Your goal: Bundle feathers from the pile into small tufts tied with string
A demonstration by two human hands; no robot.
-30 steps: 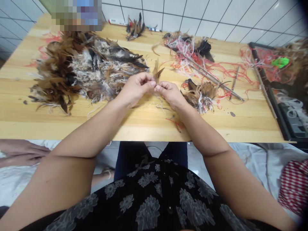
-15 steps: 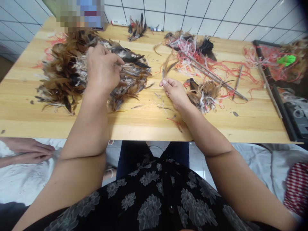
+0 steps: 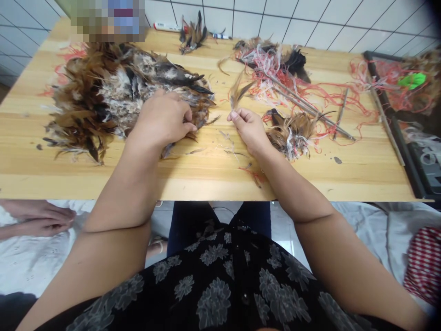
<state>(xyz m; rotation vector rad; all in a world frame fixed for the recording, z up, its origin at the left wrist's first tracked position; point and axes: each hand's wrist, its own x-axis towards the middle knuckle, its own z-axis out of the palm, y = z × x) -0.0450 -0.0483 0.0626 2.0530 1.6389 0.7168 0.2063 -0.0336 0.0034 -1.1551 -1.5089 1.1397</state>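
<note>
My right hand [image 3: 248, 130] pinches a small bunch of brown feathers [image 3: 237, 95] by the base between thumb and fingertips, the tips pointing up and away. My left hand [image 3: 164, 118] is over the near right edge of a large pile of brown, black and whitish feathers [image 3: 119, 94]. Its fingers are curled together and downward, and whatever they pinch is hidden beneath them. Right beside my right wrist lies a bundle of brown feathers [image 3: 292, 133] with white and red strands. A few loose feather bits [image 3: 234, 149] lie between my hands.
Tangled red and white plastic strings [image 3: 272, 69] with thin sticks [image 3: 303, 105] lie at the back right of the wooden table [image 3: 213, 184]. A black-framed tray [image 3: 392, 115] stands at the right. Markers [image 3: 168, 27] lie by the tiled wall. Another person's hands [image 3: 51, 218] rest at the lower left.
My left hand has moved from the middle of the feather pile towards its near right edge. My right hand keeps the small feather bunch in nearly the same place.
</note>
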